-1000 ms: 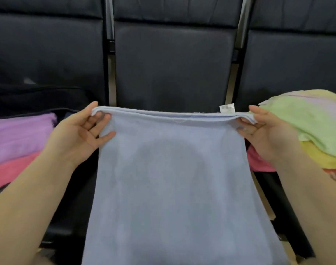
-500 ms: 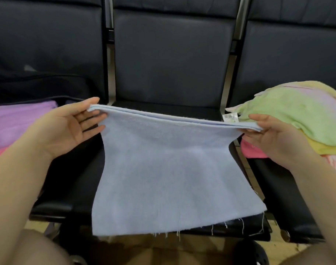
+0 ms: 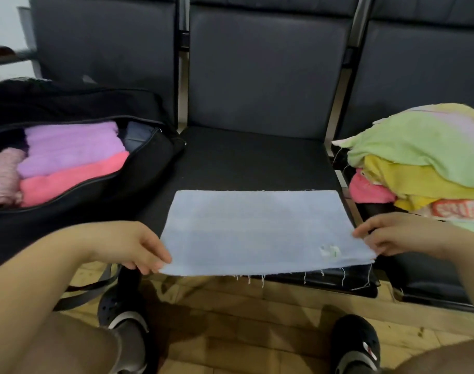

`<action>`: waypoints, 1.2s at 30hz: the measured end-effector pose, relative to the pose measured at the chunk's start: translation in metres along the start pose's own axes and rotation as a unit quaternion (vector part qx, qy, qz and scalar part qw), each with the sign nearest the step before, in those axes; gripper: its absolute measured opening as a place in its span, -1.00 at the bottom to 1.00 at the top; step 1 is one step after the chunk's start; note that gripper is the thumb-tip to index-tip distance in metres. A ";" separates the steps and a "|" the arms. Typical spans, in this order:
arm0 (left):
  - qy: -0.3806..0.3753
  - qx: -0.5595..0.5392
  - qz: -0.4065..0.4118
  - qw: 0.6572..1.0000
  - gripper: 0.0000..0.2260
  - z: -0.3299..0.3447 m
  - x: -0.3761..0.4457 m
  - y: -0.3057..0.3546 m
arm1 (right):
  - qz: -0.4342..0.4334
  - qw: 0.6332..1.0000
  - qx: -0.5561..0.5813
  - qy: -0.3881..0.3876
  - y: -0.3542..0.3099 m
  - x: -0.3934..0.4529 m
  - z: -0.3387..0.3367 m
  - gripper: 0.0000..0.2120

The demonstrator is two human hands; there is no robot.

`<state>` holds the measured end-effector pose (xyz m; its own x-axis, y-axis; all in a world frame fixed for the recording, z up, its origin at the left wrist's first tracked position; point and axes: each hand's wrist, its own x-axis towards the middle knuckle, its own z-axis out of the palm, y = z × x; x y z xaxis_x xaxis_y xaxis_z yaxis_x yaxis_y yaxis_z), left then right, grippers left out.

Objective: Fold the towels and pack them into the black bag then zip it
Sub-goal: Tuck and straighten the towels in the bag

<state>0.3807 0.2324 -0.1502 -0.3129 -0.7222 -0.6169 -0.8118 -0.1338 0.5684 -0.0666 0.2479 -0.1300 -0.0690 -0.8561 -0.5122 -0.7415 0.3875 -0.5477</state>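
**Two hands, one blue towel, now lying flat on the seat**

Two hands are on the light blue towel (image 3: pixel 257 230). A moment ago you held it up in the air by its top edge, and it hung down in front of you. Now it lies flat on the middle chair seat (image 3: pixel 244 160), at the front edge, and it looks folded in half. Its loose threads hang over the front edge of the seat. So the first fold looks done, and the towel is ready for the next fold.

Your left hand (image 3: pixel 133 247) pinches the front left corner of the towel, with the fingers curled around the cloth. Your right hand (image 3: pixel 392 233) pinches the front right corner the same way, thumb on top.

Now let's count. There is one black bag (image 3: pixel 101 190), and it sits open on the left seat, just beside the blue towel. Its zip is not closed yet. Inside it you can see three folded towels: one purple towel (image 3: pixel 71 147), one bright pink towel (image 3: pixel 68 182) and one pale pink towel (image 3: pixel 1 176). Something gray-blue pokes out behind the purple one, but you cannot tell what it is.

On the right seat there is one pile of unfolded towels (image 3: pixel 419 163). You can see at least a green one on top, a yellow one under it and a pink one at the bottom. There may be more below, but they are hard to tell apart. So a lot of folding is still left before you can zip the bag.
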 end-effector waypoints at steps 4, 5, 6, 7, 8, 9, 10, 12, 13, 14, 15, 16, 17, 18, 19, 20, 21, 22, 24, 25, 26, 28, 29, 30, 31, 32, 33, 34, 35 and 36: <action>0.135 0.074 0.016 0.988 -0.91 0.012 -0.001 0.011 | -0.037 0.993 -0.015 0.109 -0.010 0.003 0.002 -0.89; 0.185 0.063 0.027 0.980 -0.90 0.012 0.000 0.016 | -0.045 0.992 -0.003 0.120 -0.014 0.004 0.005 -0.91; 0.233 0.066 0.038 0.969 -0.89 0.013 0.001 0.022 | -0.051 0.991 -0.007 0.120 -0.020 0.006 0.009 -0.90; 0.271 0.077 0.051 0.958 -0.84 0.013 0.003 0.028 | -0.057 0.991 -0.027 0.115 -0.025 0.008 0.014 -0.84; 0.291 0.092 0.064 0.950 -0.76 0.015 0.006 0.034 | -0.060 0.991 -0.060 0.105 -0.031 0.012 0.019 -0.73; 0.288 0.107 0.069 0.949 -0.67 0.016 0.010 0.039 | -0.059 0.990 -0.098 0.088 -0.036 0.015 0.023 -0.60; 0.264 0.126 0.060 0.954 -0.58 0.018 0.016 0.044 | -0.048 0.988 -0.133 0.059 -0.041 0.019 0.028 -0.46; 0.183 0.188 0.014 0.965 -0.40 0.024 0.034 0.050 | -0.005 0.981 -0.195 -0.015 -0.050 0.027 0.038 -0.23; 0.143 0.224 -0.014 0.964 -0.33 0.026 0.043 0.054 | 0.018 0.972 -0.229 -0.046 -0.053 0.032 0.042 -0.16; 0.120 0.252 -0.033 0.960 -0.28 0.028 0.051 0.057 | 0.035 0.962 -0.264 -0.063 -0.054 0.039 0.046 -0.11; 0.112 0.266 -0.043 0.956 -0.25 0.028 0.059 0.060 | 0.041 0.954 -0.289 -0.065 -0.055 0.046 0.048 -0.09; 0.115 0.267 -0.048 0.956 -0.24 0.027 0.066 0.063 | 0.040 0.952 -0.299 -0.057 -0.056 0.054 0.049 -0.09; 0.126 0.261 -0.048 0.956 -0.23 0.026 0.073 0.065 | 0.035 0.953 -0.297 -0.044 -0.058 0.061 0.049 -0.09; 0.143 0.254 -0.043 0.956 -0.22 0.025 0.081 0.065 | 0.030 0.955 -0.292 -0.029 -0.058 0.069 0.048 -0.09; 0.164 0.246 -0.035 0.955 -0.23 0.024 0.089 0.064 | 0.024 0.958 -0.287 -0.013 -0.058 0.077 0.046 -0.09; 0.183 0.237 -0.025 0.954 -0.24 0.024 0.095 0.064 | 0.018 0.959 -0.281 0.006 -0.058 0.084 0.044 -0.10; 0.199 0.228 -0.014 0.953 -0.25 0.024 0.101 0.063 | 0.010 0.961 -0.274 0.025 -0.057 0.091 0.042 -0.10; 0.210 0.220 -0.003 0.953 -0.25 0.024 0.104 0.063 | 0.002 0.964 -0.263 0.042 -0.056 0.096 0.040 -0.11; 0.224 0.216 0.018 0.950 -0.28 0.020 0.105 0.063 | -0.016 0.968 -0.241 0.071 -0.057 0.103 0.037 -0.13; 0.232 0.218 0.033 0.947 -0.30 0.016 0.103 0.064 | -0.032 0.969 -0.229 0.090 -0.058 0.104 0.037 -0.15; 0.242 0.217 0.051 0.944 -0.36 0.011 0.098 0.064 | -0.058 0.968 -0.218 0.110 -0.062 0.103 0.038 -0.19; 0.262 0.207 0.094 0.938 -0.63 -0.001 0.086 0.063 | -0.134 0.965 -0.174 0.141 -0.073 0.096 0.044 -0.34; 0.262 0.203 0.112 0.937 -0.79 -0.007 0.078 0.060 | -0.176 0.963 -0.142 0.149 -0.080 0.090 0.049 -0.44; 0.258 0.199 0.130 0.937 -0.86 -0.012 0.071 0.056 | -0.217 0.958 -0.113 0.150 -0.088 0.084 0.057 -0.56; 0.250 0.196 0.141 0.938 -0.85 -0.015 0.065 0.050 | -0.257 0.951 -0.095 0.146 -0.096 0.078 0.065 -0.67; 0.242 0.190 0.146 0.940 -0.85 -0.017 0.061 0.045 | -0.289 0.944 -0.083 0.134 -0.103 0.072 0.075 -0.77; 0.238 0.184 0.148 0.942 -0.84 -0.017 0.057 0.038 | -0.316 0.939 -0.076 0.113 -0.110 0.066 0.086 -0.84; 0.236 0.179 0.150 0.943 -0.84 -0.016 0.053 0.032 | -0.337 0.934 -0.073 0.090 -0.116 0.060 0.097 -0.87; 0.234 0.173 0.153 0.944 -0.84 -0.015 0.050 0.025 | -0.353 0.930 -0.077 0.069 -0.122 0.054 0.109 -0.88; 0.234 0.167 0.158 0.945 -0.84 -0.013 0.047 0.018 | -0.365 0.926 -0.085 0.050 -0.128 0.048 0.119 -0.88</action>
<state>0.3577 0.1871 -0.1619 -0.3765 -0.9219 -0.0918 -0.8488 0.3035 0.4329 0.1044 0.1978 -0.1638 0.4370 -0.8992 0.0232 -0.7085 -0.3599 -0.6071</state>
